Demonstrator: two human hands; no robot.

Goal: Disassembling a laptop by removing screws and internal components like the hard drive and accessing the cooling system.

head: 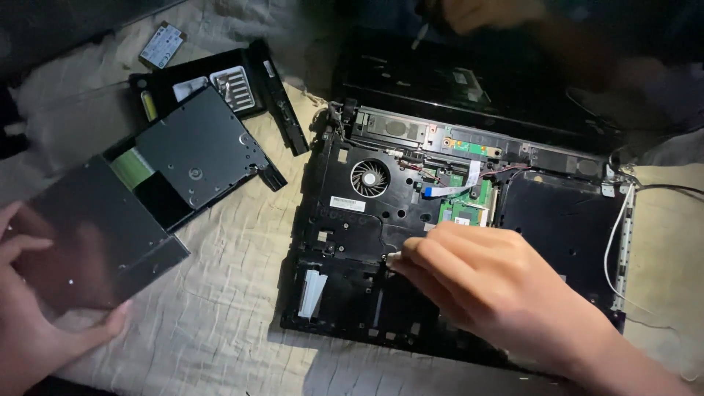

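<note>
Black plastic laptop base (352,220), opened with fan exposed, lies on cream quilted cloth (235,308). Right hand (491,286) pinches a small white part (392,258) at its centre. Left hand (29,323), at 9 o'clock, grips a grey metal drive casing (95,235).

Optical drive (202,150) and a black tray (242,88) sit upper left on the quilt (227,293), small card (162,44) up top.

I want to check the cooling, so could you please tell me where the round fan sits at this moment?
In the head view, the round fan sits in the upper left part of the opened laptop base, left of the green circuit board and above the right hand.
</note>
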